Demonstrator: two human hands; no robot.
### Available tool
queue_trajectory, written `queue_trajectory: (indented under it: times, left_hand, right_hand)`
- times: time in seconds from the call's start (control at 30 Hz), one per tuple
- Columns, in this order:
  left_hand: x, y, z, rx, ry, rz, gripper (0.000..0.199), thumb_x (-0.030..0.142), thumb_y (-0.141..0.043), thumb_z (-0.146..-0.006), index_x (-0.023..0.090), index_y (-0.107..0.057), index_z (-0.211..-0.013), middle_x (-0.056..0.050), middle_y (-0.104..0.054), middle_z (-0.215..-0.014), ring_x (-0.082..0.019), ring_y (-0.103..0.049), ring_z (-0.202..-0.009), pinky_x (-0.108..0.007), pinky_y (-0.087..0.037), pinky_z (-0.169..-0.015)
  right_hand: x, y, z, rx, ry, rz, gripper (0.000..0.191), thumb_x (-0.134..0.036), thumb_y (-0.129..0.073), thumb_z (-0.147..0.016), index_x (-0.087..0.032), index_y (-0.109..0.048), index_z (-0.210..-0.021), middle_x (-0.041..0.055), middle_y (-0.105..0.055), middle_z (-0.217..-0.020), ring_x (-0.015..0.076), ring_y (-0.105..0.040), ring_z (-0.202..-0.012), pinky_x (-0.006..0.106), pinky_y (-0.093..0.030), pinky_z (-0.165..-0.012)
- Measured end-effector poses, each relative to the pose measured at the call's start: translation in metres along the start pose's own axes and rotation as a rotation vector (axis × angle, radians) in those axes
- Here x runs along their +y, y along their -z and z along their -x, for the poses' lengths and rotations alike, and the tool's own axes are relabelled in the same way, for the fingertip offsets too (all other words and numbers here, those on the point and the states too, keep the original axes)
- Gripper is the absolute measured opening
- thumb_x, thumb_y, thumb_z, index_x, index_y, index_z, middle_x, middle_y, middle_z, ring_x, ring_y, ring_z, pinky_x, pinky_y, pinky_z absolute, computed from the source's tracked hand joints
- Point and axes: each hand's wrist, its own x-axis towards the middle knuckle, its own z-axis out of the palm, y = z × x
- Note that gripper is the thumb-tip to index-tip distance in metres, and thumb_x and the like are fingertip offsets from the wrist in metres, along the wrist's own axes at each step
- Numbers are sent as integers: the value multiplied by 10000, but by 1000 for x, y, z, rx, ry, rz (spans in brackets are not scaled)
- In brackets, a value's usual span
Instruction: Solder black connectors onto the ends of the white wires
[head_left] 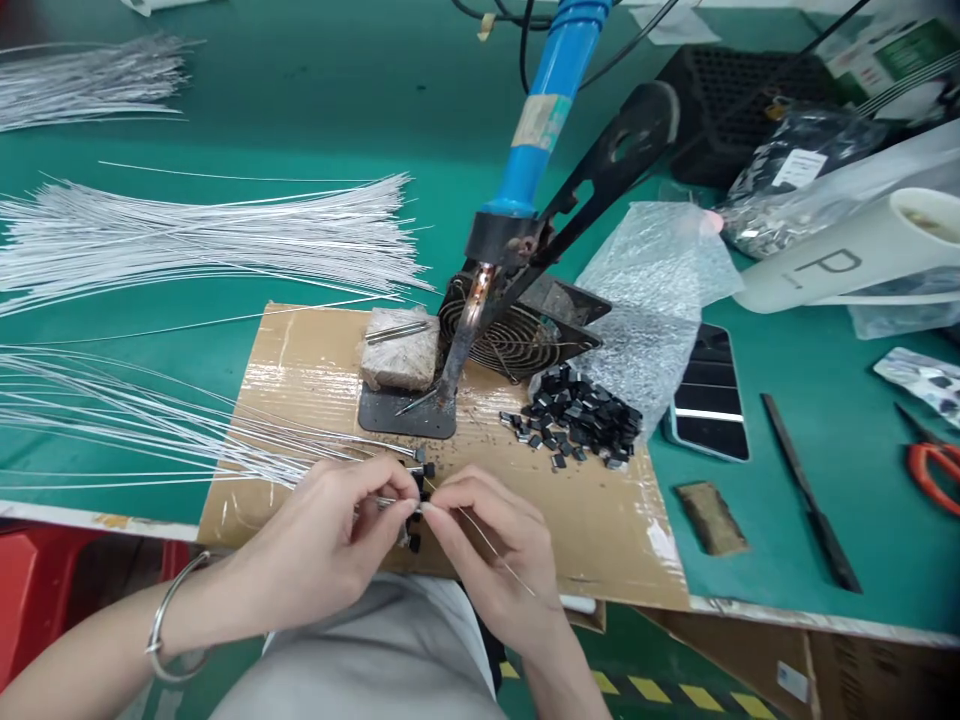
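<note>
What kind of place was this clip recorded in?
Likely a small electronics assembly bench: a soldering iron propped in a stand, bundles of thin white wires on a green table, and a pile of small black components.

Your left hand (pixel 330 535) and right hand (pixel 491 545) pinch small black components (pixel 415 505), strung on thin white wires (pixel 285 455). They sit low over the cardboard sheet (pixel 615 520). A fine solder wire (pixel 499 555) crosses your right palm.

Bare forearms, no sleeves or gloves here; left hand (pixel 330 530) side has a thin silver bangle (pixel 169 620) round the wrist, right hand (pixel 491 545) wears nothing.
</note>
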Motion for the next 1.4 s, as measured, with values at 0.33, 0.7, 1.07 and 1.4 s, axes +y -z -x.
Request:
queue_trajectory:
  times: [0.33, 0.7, 1.07, 1.4]
  left_hand:
    - [-3, -6, -5, 130, 32, 134, 231, 337, -558, -1052, 217, -648, -877, 18, -576, -726, -153, -481, -647, -286, -359, -583]
    - [2, -6, -14, 161, 50, 243, 244, 378, -608, -1027, 210, -671, -862, 3, -604, -722, -148, -506, -629, -279, -383, -553]
    - [4, -8, -16, 215, -13, 268, 211, 321, -626, -1011, 223, -684, -834, -7, -658, -717, -156, -558, -631, -271, -452, -552]
    - [3, -9, -13, 207, 22, 267, 239, 349, -627, -1005, 201, -684, -826, -4, -615, -697, -145, -508, -616, -266, -395, -542]
  right_hand:
    - [18, -1, 6, 260, -269, -529, 579, -572, -394, -1113, -221, -842, -1006, 72, -769, -830, 190, -716, -679, 308, -610, -605]
    - [10, -17, 5, 236, -209, -256, 162, -309, -717, -1005, -244, -851, -944, 17, -723, -756, 116, -635, -572, 220, -515, -523]
    - [11, -20, 5, 318, -202, -231, 106, -240, -780, -941, -237, -832, -848, 14, -727, -713, 131, -634, -570, 238, -492, -515]
    - [13, -19, 6, 298, -194, -257, 130, -191, -774, -948, -281, -861, -913, -1, -744, -748, 111, -642, -612, 203, -491, -554]
